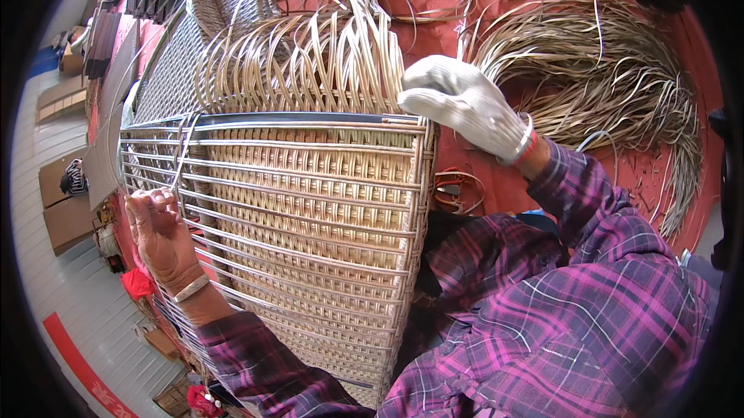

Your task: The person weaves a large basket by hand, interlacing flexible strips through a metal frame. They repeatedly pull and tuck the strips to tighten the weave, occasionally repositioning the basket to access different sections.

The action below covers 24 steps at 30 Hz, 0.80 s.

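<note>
Brown cardboard (67,227), far left, striped item (74,178) against it; red lettered strip (77,361), lower left.

From where I stand, the shirt (558,302) shows purple-pink and black plaid with thin pale lines; the glove (473,108) is off-white, its cuff red-edged; the woven panel (333,166) is straw-gold, basket-patterned; the loose strands (604,61) mix tan and grey-olive; the floor sheet (465,154) is brick red.

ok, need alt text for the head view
A bare left hand pinches a pale strand over a partly woven wicker panel, while a white-gloved right hand is at its top right corner. A loose bundle of strands lies at right on a red sheet.
</note>
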Each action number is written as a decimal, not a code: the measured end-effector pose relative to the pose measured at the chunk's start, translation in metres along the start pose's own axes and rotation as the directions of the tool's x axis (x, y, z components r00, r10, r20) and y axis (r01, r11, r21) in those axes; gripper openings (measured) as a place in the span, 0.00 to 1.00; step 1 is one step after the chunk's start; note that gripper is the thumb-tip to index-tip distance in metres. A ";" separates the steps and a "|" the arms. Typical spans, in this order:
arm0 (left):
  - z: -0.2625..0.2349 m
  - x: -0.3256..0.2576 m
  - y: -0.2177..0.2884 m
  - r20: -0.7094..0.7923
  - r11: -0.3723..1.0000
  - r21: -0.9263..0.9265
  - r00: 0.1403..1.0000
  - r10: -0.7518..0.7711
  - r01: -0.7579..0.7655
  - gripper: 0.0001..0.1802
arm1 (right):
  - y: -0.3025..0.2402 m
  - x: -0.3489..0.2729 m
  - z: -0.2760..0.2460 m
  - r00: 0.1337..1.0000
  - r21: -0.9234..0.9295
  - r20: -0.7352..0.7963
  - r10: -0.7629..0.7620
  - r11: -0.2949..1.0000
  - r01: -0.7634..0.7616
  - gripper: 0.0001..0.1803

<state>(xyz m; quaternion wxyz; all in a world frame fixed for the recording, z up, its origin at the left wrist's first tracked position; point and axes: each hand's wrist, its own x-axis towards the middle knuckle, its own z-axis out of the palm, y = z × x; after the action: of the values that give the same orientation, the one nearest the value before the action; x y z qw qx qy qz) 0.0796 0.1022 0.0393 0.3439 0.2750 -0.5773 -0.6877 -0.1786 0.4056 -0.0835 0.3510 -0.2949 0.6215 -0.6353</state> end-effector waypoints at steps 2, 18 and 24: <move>0.013 -0.003 -0.008 0.008 0.999 0.014 0.999 0.036 -0.036 0.09 | -0.003 0.016 -0.002 0.992 -0.182 0.109 -0.067 0.980 0.086 0.14; 0.038 -0.011 0.003 0.019 0.945 -0.130 0.952 0.306 -0.301 0.08 | -0.081 0.035 0.036 0.942 0.553 0.271 -0.197 0.833 0.015 0.15; 0.090 -0.036 0.031 0.163 0.886 -0.112 0.871 0.463 -0.450 0.13 | -0.146 0.072 0.089 0.616 0.569 0.624 -0.480 0.820 0.062 0.22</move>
<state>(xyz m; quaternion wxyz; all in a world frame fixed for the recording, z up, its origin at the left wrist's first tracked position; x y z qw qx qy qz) 0.0364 0.1823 0.0859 0.4506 0.0536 -0.6307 -0.6295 -0.1600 0.2924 0.0621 0.5319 -0.5218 0.1833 -0.6412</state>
